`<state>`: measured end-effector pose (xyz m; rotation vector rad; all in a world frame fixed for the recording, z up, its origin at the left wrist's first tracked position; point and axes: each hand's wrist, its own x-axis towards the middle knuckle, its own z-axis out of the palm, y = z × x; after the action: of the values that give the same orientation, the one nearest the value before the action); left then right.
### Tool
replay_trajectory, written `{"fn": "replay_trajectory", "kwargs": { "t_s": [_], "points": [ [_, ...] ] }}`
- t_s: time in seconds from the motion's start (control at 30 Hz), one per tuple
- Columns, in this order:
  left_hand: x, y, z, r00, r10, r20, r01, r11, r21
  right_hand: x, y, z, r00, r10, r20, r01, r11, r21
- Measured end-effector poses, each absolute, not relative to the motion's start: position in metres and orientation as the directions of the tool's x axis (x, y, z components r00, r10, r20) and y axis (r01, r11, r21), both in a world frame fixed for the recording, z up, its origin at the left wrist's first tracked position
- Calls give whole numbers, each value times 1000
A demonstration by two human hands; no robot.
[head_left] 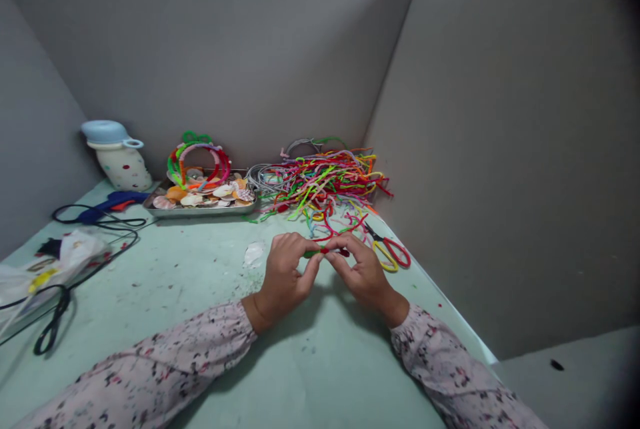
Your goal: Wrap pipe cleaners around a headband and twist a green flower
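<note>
My left hand (291,268) and my right hand (361,272) meet over the middle of the table, thumbs and forefingers pinched. Between the fingertips runs a small red and green pipe cleaner piece (325,251); its green part shows at the left fingers and its red part at the right. Most of it is hidden by the fingers. Close to the right hand lie scissors (393,252) with one red and one yellow handle loop. Beyond the hands spreads a tangled pile of coloured pipe cleaners (330,179), some loose red ends reaching near the fingers.
At the back a metal tray (200,212) holds seashells (220,192) and rings of coloured pipe cleaner (181,166). A white bottle with a blue lid (123,162) stands at the far left. Black cable (63,316) and a plastic bag (83,252) lie at left. Walls enclose the table.
</note>
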<state>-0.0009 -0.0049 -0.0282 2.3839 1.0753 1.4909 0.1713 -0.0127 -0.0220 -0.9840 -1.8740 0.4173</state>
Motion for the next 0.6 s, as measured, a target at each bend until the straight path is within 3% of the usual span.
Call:
{"fn": "replay_trajectory", "kwargs": {
  "t_s": [0.6],
  "points": [
    [-1, -5, -29, 257, 622, 739, 495, -742, 452, 171, -12, -25, -208, 773, 599, 440, 621, -649]
  ]
}}
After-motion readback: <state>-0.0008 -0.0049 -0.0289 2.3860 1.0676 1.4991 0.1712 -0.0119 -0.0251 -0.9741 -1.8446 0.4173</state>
